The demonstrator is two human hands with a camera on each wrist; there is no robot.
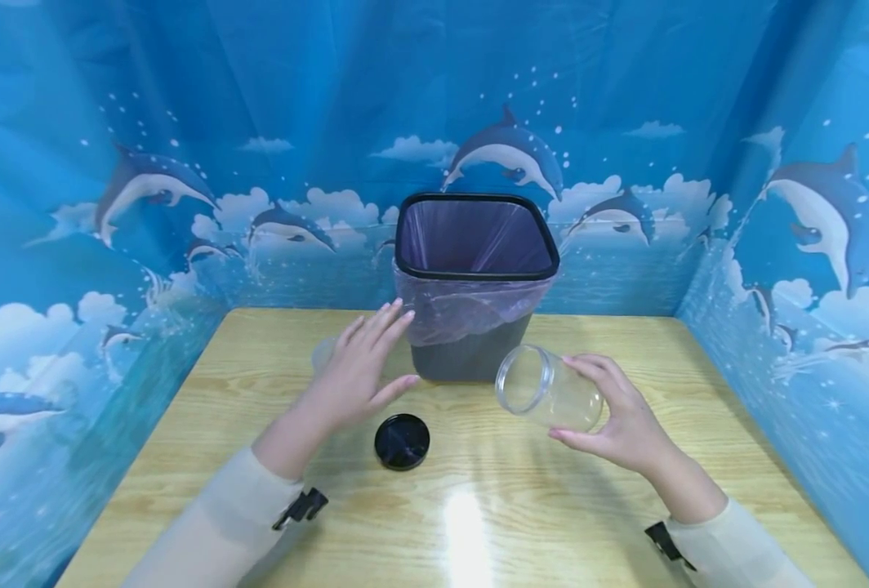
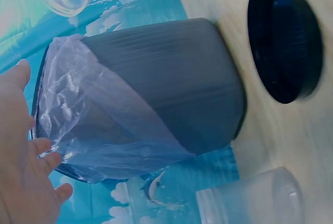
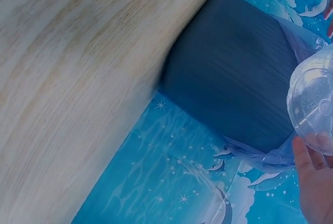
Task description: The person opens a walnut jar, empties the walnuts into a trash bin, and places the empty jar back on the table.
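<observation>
My right hand grips a clear plastic jar around its body, thumb below and fingers above. The jar is tilted, its open mouth facing left; its round base shows in the right wrist view. My left hand holds nothing, fingers stretched out and thumb spread, in front of the bin's left side. Below it on the table lies a round black lid, its hollow inside visible in the left wrist view. A second translucent container stands on the table, mostly hidden behind the left hand in the head view.
A dark grey bin with a black rim and a purple liner bag folded over it stands at the back middle of the wooden table. A blue dolphin-print curtain encloses the back and sides.
</observation>
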